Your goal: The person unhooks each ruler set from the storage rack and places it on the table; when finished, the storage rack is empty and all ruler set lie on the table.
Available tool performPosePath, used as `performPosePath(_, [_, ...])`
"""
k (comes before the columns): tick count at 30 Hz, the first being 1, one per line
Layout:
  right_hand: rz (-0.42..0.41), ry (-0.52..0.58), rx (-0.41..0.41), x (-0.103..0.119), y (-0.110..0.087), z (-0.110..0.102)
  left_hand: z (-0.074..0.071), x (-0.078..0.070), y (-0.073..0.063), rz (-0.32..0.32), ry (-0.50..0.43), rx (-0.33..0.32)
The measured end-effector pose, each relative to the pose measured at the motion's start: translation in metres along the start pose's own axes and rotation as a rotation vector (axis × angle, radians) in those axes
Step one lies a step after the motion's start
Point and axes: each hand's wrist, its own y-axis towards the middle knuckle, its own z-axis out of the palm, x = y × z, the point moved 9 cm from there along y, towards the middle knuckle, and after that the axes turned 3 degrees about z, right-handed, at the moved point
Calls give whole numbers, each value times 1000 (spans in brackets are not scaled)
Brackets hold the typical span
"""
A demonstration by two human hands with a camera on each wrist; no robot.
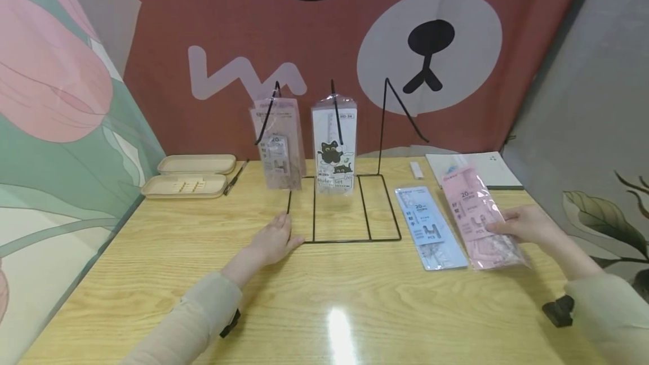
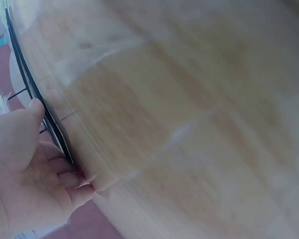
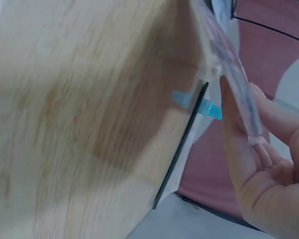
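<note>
My right hand [image 1: 524,224] pinches a pink ruler set packet [image 1: 476,213] by its right edge, thumb on the front. In the right wrist view the packet [image 3: 234,74] shows edge-on between thumb and fingers, raised off the table. Just left of it lies a blue ruler set packet [image 1: 431,227]. At the front left corner of a black wire display rack [image 1: 370,218], my left hand [image 1: 274,241] holds the base wire, thumb along the front bar. Pink packets [image 1: 276,145] hang on the rack's left hook, and a white cat-print ruler set [image 1: 336,151] on its middle hook.
At the back left are a beige pencil case [image 1: 185,186], its two halves apart, and a black pen [image 1: 235,178]. A white eraser [image 1: 416,170] and a white notebook [image 1: 499,169] lie at the back right. The rack's right hook [image 1: 405,108] is bare.
</note>
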Motion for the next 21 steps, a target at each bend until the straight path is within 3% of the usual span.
performPosePath(3, [24, -5, 31, -6, 10, 5, 0, 0, 1, 13, -16, -11])
performPosePath(8, [56, -38, 40, -8, 17, 10, 1, 1, 1, -18, 0, 18])
performPosePath(14, [38, -191, -96, 7, 12, -2, 4, 4, 2, -29, 16, 27])
performPosePath(18, [20, -177, -148, 24, 9, -2, 2, 3, 1, -30, 17, 25])
performPosePath(21, [-53, -137, -190, 44, 8, 0, 2, 3, 1, -28, 10, 23])
